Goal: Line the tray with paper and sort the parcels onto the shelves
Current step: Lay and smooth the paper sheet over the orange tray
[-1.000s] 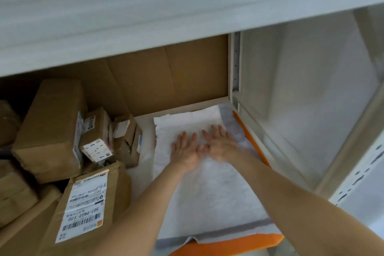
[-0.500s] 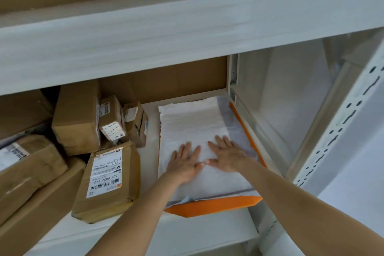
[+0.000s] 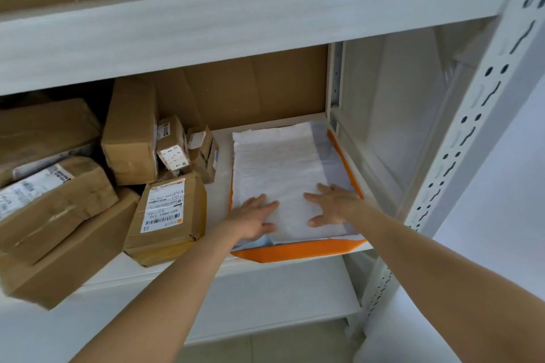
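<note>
An orange tray lies on the right end of the middle shelf, with a white sheet of paper spread inside it. My left hand lies flat on the paper's near left part, its thumb at the paper's front edge. My right hand presses flat on the near right part, fingers spread. Brown cardboard parcels are heaped on the shelf left of the tray; the nearest one bears a white barcode label.
A tall upright parcel and two small boxes stand behind the labelled one. More large parcels fill the far left. The upper shelf board overhangs. A perforated white upright frames the right side.
My hands slid back toward the tray's front edge and spread apart on the paper. The view pulled back and up, showing the upper shelf and the rack upright.
</note>
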The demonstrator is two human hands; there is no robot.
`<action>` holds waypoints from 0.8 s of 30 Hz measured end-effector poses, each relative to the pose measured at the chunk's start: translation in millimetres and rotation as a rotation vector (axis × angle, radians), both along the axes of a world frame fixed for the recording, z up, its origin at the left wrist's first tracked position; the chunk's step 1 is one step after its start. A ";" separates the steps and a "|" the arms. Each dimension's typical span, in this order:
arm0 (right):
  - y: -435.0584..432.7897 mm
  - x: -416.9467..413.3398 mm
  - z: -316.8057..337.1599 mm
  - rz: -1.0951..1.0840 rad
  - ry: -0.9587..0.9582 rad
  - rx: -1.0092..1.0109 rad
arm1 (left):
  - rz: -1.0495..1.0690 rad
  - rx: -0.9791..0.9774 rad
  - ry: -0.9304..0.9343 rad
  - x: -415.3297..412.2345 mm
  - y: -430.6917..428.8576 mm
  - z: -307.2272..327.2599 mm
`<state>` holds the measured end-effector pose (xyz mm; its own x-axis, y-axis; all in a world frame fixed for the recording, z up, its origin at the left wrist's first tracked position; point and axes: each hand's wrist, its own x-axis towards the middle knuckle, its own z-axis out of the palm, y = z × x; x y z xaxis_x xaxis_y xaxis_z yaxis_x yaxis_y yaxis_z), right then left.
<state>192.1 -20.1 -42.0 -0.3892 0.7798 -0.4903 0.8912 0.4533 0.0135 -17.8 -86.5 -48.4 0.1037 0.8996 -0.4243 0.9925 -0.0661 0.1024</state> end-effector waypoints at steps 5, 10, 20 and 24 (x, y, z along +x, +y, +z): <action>-14.4 -4.3 18.2 0.033 0.121 -0.001 | -0.022 0.135 -0.055 10.1 -10.0 7.1; -20.8 7.0 14.8 0.039 0.101 -0.133 | -0.013 0.119 -0.097 4.6 -21.0 14.9; -37.3 -10.1 31.3 0.017 0.097 -0.434 | -0.237 -0.009 0.015 54.9 -25.8 32.5; -33.1 -7.8 35.2 0.045 0.083 -0.340 | -0.328 0.125 0.118 64.8 -21.2 31.5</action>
